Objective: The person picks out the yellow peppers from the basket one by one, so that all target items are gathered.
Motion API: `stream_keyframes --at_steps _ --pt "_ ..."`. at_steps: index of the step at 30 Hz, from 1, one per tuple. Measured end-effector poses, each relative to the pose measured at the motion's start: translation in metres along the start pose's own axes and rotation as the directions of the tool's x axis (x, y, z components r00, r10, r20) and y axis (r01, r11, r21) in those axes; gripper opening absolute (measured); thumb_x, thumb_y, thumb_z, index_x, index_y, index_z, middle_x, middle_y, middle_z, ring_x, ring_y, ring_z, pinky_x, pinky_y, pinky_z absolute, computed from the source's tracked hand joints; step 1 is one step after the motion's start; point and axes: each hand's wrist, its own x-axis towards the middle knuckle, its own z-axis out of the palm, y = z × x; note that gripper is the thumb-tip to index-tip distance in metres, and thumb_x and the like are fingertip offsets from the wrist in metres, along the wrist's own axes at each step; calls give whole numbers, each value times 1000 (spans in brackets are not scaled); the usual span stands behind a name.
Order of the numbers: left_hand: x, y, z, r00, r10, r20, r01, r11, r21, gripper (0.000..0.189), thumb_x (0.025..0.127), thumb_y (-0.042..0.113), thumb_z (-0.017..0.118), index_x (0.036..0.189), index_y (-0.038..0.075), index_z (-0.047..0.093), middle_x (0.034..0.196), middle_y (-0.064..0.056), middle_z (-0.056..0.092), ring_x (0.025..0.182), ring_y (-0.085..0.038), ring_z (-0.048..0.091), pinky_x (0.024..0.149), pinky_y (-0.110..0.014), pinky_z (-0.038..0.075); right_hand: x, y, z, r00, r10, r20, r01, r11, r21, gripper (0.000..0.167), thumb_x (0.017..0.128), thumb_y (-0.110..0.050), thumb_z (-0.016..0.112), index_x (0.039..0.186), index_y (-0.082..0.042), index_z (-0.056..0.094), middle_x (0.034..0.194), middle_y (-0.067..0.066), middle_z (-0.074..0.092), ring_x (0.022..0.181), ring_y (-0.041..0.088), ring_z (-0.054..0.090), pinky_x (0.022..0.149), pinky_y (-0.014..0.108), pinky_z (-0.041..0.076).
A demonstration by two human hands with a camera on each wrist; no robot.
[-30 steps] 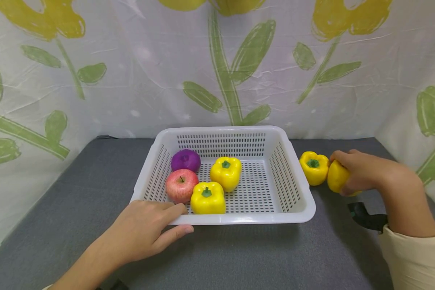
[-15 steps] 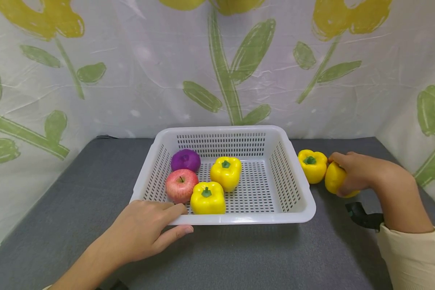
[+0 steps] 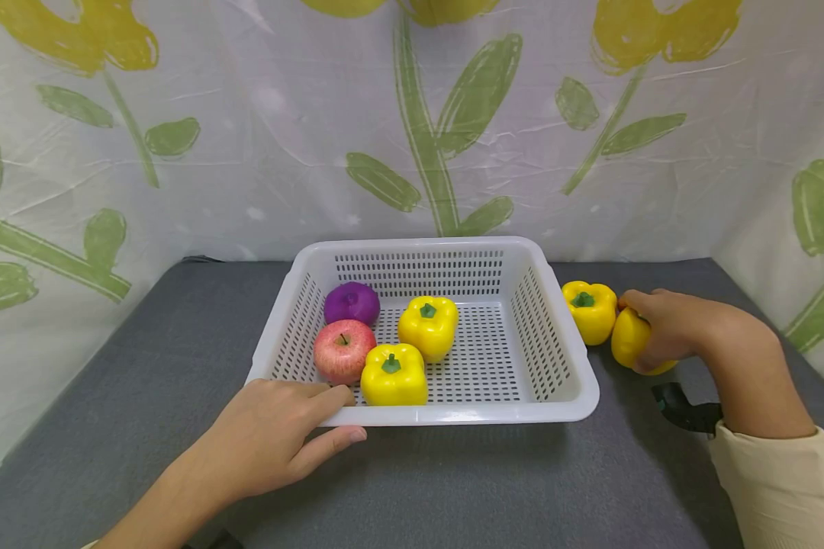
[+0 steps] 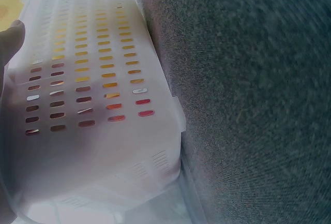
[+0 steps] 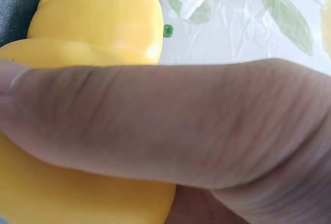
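My left hand (image 3: 281, 431) grips the front left rim of a white perforated basket (image 3: 494, 414), with the fingers over the edge and the thumb outside. Inside the basket are a red apple (image 3: 345, 352), a purple round vegetable (image 3: 352, 303) and two yellow bell peppers, one by the front wall (image 3: 394, 381) and one behind it (image 3: 429, 328). On the right, my right hand (image 3: 693, 324) holds a yellow bell pepper (image 3: 630, 340) from above, tipped on its side. Another yellow bell pepper (image 3: 590, 314) stands upright between it and the basket. The thumb (image 5: 155, 120) lies across the held pepper in the right wrist view.
A grey cloth (image 3: 467, 488) covers the table. Behind and at both sides hangs a white curtain (image 3: 247, 175) with flower prints. The basket's right wall stands close beside the upright pepper.
My right hand and the pepper in it have shifted slightly left. The upright pepper has also moved a little left, toward the basket. My left hand has stayed in place.
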Motion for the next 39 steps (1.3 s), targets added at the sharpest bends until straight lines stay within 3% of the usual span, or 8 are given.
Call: stream_keyframes --at_steps 13,29,39 --pt "0 0 0 1000 -5 6 5 1000 8 28 98 52 58 96 24 58 74 17 54 61 -2 46 55 -23 42 3 0 1 1000 13 25 -12 1000 -15 74 68 -17 85 131 -3 48 99 14 52 84 32 51 67 47 43" --pt "0 2 -1 1000 -4 -2 4 1000 4 28 97 52 59 96 25 59 75 17 56 61 -2 47 55 -23 42 4 -1 3 1000 -10 2 10 1000 9 74 69 -17 86 131 -3 48 103 16 52 85 32 51 68 46 45" --pt "0 2 -1 1000 7 -23 -7 1000 8 28 98 52 58 96 24 58 74 17 54 60 -2 46 54 -24 42 8 -3 5 992 -69 -106 74 996 45 73 69 -14 85 132 -4 49 105 19 49 80 28 51 66 42 43"
